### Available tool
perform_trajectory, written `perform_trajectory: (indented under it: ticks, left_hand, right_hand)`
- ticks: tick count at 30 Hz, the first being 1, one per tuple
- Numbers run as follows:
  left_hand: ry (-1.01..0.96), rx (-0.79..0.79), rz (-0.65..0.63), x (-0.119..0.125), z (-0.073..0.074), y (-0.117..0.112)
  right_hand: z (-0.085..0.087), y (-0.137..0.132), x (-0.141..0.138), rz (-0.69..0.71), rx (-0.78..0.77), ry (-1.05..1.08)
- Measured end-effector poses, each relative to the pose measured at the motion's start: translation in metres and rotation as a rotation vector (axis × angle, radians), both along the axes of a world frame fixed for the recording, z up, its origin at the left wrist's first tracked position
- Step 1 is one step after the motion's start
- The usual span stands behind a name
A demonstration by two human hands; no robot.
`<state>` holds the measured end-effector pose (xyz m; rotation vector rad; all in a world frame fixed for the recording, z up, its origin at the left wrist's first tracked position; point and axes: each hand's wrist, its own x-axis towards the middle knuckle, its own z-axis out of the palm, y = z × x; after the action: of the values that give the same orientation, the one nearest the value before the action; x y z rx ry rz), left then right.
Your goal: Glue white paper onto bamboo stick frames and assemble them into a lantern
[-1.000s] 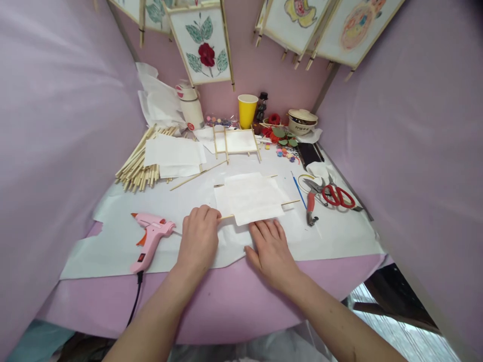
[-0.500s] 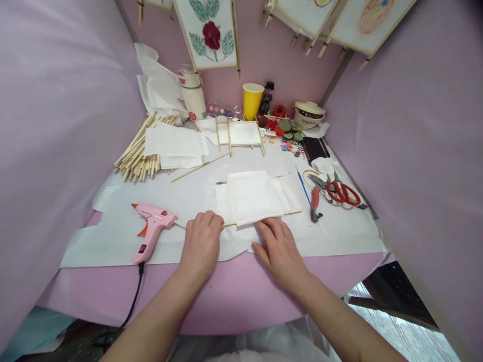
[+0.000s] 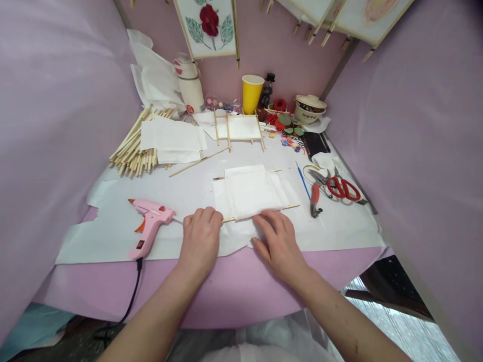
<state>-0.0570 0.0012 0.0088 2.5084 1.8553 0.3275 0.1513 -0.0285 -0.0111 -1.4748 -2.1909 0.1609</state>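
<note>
A white sheet (image 3: 254,191) lies over a small frame of thin wooden sticks in front of me, its near and far edges wrapped round two of them. My left hand (image 3: 203,234) is closed on the left end of the near wooden stick (image 3: 228,219); the fingertips are hidden. At the sheet's near edge, my right hand (image 3: 278,241) rests its fingertips against the fold, thumb held apart. Left of my hands lies a pink glue gun (image 3: 151,223), its nozzle pointing away to the left.
Behind lie a bundle of sticks (image 3: 132,151), another white sheet (image 3: 175,141) and a small stick frame (image 3: 241,128). A yellow cup (image 3: 252,94) and white bottle (image 3: 189,88) stand at the back. Right are pliers (image 3: 316,196), red scissors (image 3: 343,189) and a blue pen (image 3: 303,181).
The view has tilted slightly downward, so everything sits a little higher in the picture. My right fingertips have shifted slightly along the sheet's near edge; my left hand keeps its hold.
</note>
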Motion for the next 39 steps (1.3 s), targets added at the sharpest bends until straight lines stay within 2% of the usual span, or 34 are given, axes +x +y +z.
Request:
perform_trajectory:
  ticks: [18,26,32,35,37,39]
  left_hand:
    - [-0.002,-0.006,-0.002,0.001,0.001,-0.001]
    - [-0.013,0.017,-0.019,0.000,0.001,-0.001]
    - [-0.005,0.027,-0.016,-0.002,0.000,0.000]
    - [-0.020,0.054,0.009,-0.002,0.001,-0.003]
    - [-0.061,0.125,0.017,0.000,0.004,-0.009]
    - [-0.119,0.204,-0.025,0.007,0.006,-0.016]
  right_hand:
    - [0.006,0.006,-0.001,0.016,-0.088,-0.134]
    - [0.016,0.019,0.001,0.059,-0.103,-0.181]
    - [0.017,0.028,-0.003,0.086,-0.109,-0.198]
    - [0.019,0.026,0.003,0.085,-0.073,-0.178]
    - [0.019,0.021,0.015,0.068,-0.007,-0.135]
    - [0.018,0.016,0.031,0.037,0.076,-0.076]
